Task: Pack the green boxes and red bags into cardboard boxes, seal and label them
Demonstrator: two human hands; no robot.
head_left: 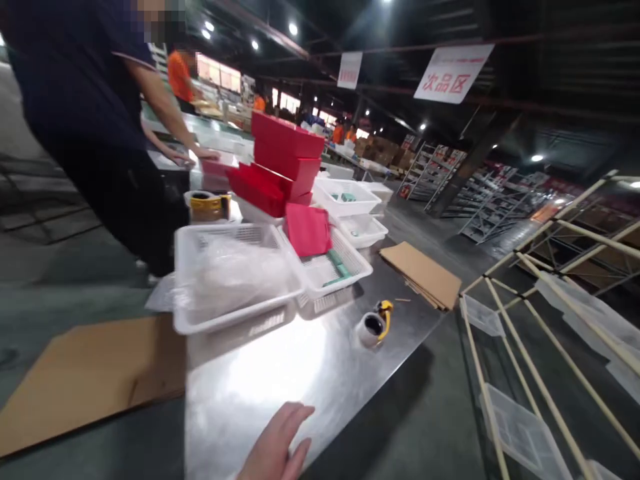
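My left hand (277,443) is at the near end of the shiny metal table (280,373). Its fingers are stretched forward, the thumb apart, with nothing held. Whether it touches the tabletop, I cannot tell. Farther up the table, a tape dispenser (375,327) with a yellow part and a roll of tape is the nearest loose item. Beyond lies a white basket (183,280) of clear plastic bags (240,270). Beside it, another white basket (345,283) holds a red piece (307,230) and green items (340,265). My right hand is out of view.
Red boxes (287,157) are stacked behind the baskets. Flat cardboard sheets (423,270) lie at the table's right edge; more cardboard (100,380) is on the left. A person in dark clothes (90,100) stands at the left. A pipe rack (530,320) with clear bins is right.
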